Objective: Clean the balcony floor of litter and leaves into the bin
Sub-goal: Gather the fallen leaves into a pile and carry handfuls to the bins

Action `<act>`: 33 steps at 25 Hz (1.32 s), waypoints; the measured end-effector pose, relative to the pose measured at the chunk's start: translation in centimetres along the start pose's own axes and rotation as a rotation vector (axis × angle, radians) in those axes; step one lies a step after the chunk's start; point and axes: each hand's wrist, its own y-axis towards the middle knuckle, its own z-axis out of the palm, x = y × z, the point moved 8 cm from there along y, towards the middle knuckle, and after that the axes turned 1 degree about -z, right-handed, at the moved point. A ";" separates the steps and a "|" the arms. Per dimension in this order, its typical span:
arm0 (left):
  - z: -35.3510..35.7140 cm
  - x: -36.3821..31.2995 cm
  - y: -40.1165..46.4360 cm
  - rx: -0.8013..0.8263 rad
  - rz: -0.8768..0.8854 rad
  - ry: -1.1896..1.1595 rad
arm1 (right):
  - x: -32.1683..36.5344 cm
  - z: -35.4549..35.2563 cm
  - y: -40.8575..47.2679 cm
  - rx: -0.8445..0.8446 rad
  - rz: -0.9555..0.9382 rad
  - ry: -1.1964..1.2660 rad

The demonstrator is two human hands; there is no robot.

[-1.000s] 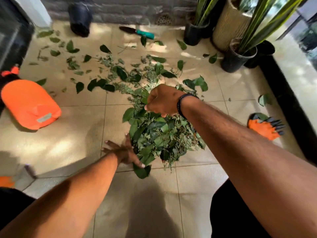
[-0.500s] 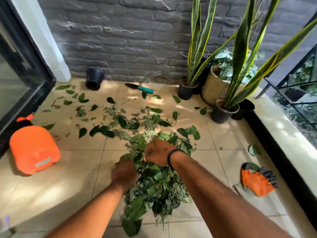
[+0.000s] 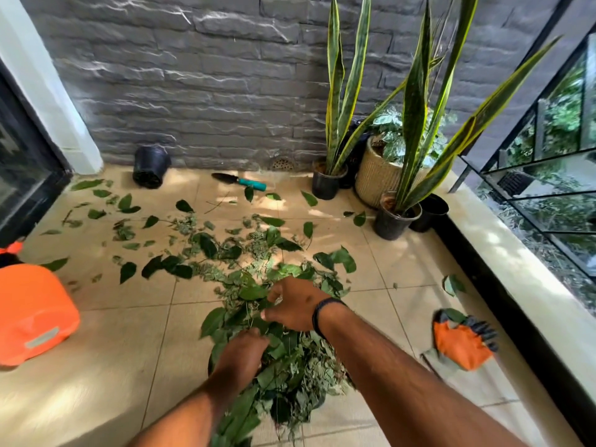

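We look down at both our bare forearms reaching forward over a tiled balcony floor (image 3: 113, 343). Our left hand (image 3: 240, 353) is curled into a heap of leaves (image 3: 290, 366), its grip closed around a bunch of them. Our right hand (image 3: 295, 306), a dark band at its wrist, bends at the knuckles, its grip also clenched on leaves at the top of the heap. The heap is green, ragged and crumpled, lying on the smooth beige tiles right beneath our hands. Loose glossy leaves (image 3: 180, 269) lie scattered flat farther out. A rounded orange plastic container (image 3: 32, 314) sits at the left, an orange and black glove (image 3: 464, 340) lies at the right, and a teal-handled trowel (image 3: 242, 181) lies near the rough grey stone wall (image 3: 193, 91).
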 end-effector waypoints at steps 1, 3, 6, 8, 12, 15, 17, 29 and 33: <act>-0.1 -0.2 -0.1 -0.017 0.023 0.003 | -0.3 -0.2 -0.1 -0.008 0.007 0.010; -0.6 -0.7 -0.1 -0.020 0.037 -0.020 | -0.7 -0.7 -0.3 -0.020 0.014 0.016; -2.4 1.0 1.1 -0.030 -0.089 -0.203 | -0.7 -1.4 -0.5 -0.029 0.002 0.034; -4.9 1.0 1.9 0.000 -0.091 -0.276 | -0.6 -2.1 -0.6 -0.044 -0.005 0.027; -10.9 -0.7 1.8 0.050 -0.082 -0.266 | -0.3 -3.1 -0.1 -0.063 -0.009 0.048; -15.9 -1.1 0.3 0.008 -0.108 -0.362 | -0.2 -4.2 0.5 -0.105 0.009 0.080; -18.7 -0.5 -1.1 -0.036 -0.148 -0.429 | -0.2 -4.8 0.7 -0.139 0.019 0.127; -20.1 -0.3 -1.7 -0.403 -0.232 -0.997 | 1.0 0.9 1.5 0.215 0.157 1.425; -18.9 -0.2 -1.0 -0.427 -0.110 -0.921 | -0.1 0.8 2.6 0.096 0.213 1.512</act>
